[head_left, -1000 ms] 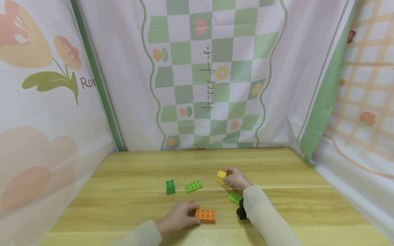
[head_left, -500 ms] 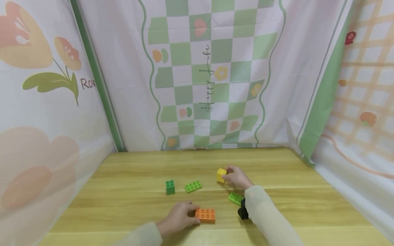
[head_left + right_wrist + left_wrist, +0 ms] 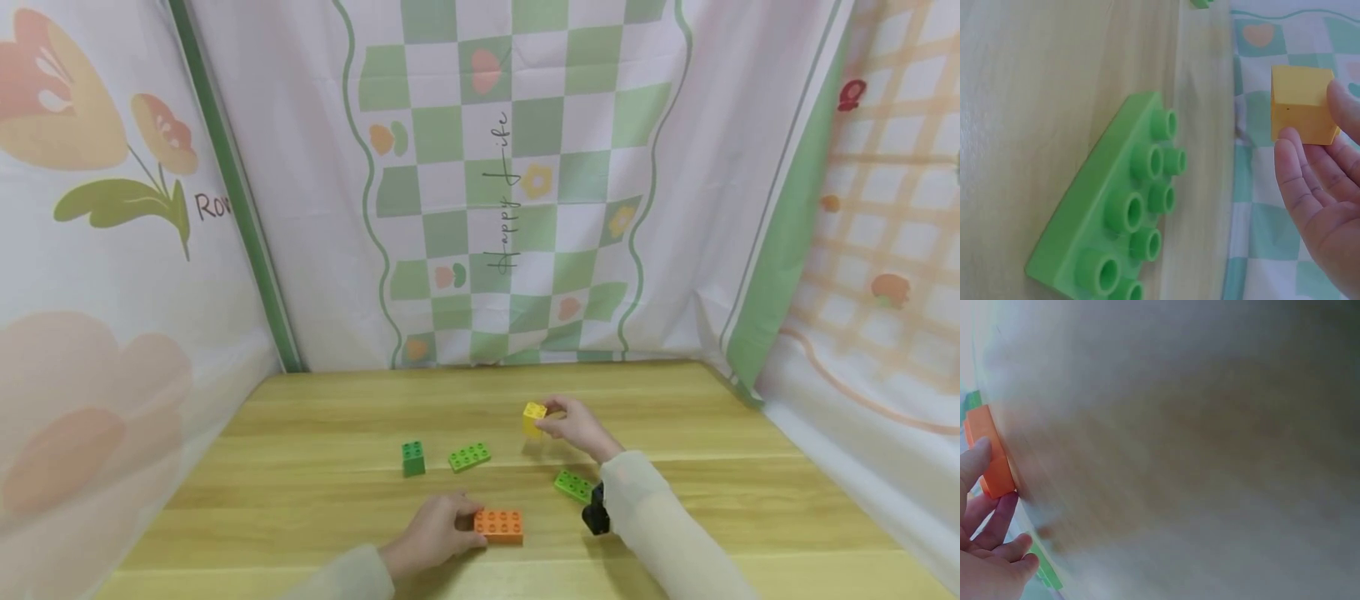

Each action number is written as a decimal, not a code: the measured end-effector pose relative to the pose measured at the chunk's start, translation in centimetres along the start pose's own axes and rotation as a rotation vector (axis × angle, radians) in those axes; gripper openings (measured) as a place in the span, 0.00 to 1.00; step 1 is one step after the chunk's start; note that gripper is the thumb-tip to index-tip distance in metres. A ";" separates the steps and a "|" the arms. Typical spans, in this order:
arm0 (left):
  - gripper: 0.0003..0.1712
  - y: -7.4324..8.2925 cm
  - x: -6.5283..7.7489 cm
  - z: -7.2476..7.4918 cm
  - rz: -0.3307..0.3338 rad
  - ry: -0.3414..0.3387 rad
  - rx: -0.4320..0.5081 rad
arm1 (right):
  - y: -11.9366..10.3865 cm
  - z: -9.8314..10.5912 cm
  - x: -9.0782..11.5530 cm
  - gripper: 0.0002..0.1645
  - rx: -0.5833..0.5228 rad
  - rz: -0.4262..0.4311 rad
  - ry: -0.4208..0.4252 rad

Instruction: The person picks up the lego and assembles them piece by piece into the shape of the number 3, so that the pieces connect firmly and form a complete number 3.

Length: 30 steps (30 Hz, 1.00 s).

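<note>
My right hand (image 3: pixel 579 427) pinches a yellow building brick (image 3: pixel 533 421) by its side, held a little above the table. In the right wrist view, thumb and fingers press opposite sides of the yellow brick (image 3: pixel 1302 103). My left hand (image 3: pixel 438 533) grips the left end of an orange eight-stud brick (image 3: pixel 498 527) on the table. The left wrist view shows thumb and fingertips on the orange brick (image 3: pixel 991 453). A flat light green brick (image 3: pixel 574 486) lies below the right wrist, large in the right wrist view. Another light green flat brick (image 3: pixel 469 457) lies between the hands.
A dark green brick (image 3: pixel 413 458) stands on the left of the wooden table (image 3: pixel 337 417). A black wrist camera (image 3: pixel 597 510) hangs under the right sleeve, close to the nearer light green brick. A patterned curtain (image 3: pixel 491 250) borders the table's far edge.
My right hand has raised the yellow brick off the table, shifting it slightly away and left. The left hand and the orange brick stay put.
</note>
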<state>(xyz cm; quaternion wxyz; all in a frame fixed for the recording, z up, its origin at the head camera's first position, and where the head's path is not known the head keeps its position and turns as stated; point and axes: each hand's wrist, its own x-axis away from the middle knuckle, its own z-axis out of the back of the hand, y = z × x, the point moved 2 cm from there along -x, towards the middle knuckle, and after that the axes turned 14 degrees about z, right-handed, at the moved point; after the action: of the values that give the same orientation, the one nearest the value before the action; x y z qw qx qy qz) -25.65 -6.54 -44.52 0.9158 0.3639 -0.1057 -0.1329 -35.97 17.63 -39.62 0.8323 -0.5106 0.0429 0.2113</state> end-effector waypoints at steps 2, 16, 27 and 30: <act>0.25 0.0 0.0 0.0 0.003 0.003 0.000 | -0.2 0.0 0.0 0.22 -0.002 0.008 -0.006; 0.26 -0.1 -0.1 0.0 0.007 0.015 -0.025 | -1.5 0.0 0.3 0.23 -0.006 0.040 -0.025; 0.26 -0.1 -0.1 0.1 -0.002 0.006 -0.005 | -3.1 -0.2 1.2 0.24 -0.018 0.079 -0.061; 0.26 -0.1 -0.1 0.1 0.000 0.000 0.004 | -3.5 -0.4 1.5 0.24 -0.033 0.096 -0.078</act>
<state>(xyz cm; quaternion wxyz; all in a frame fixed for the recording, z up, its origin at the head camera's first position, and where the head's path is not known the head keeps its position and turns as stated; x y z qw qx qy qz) -25.75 -6.62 -44.54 0.9151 0.3656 -0.1059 -0.1330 -33.16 16.40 -37.27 0.8138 -0.5130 0.0315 0.2711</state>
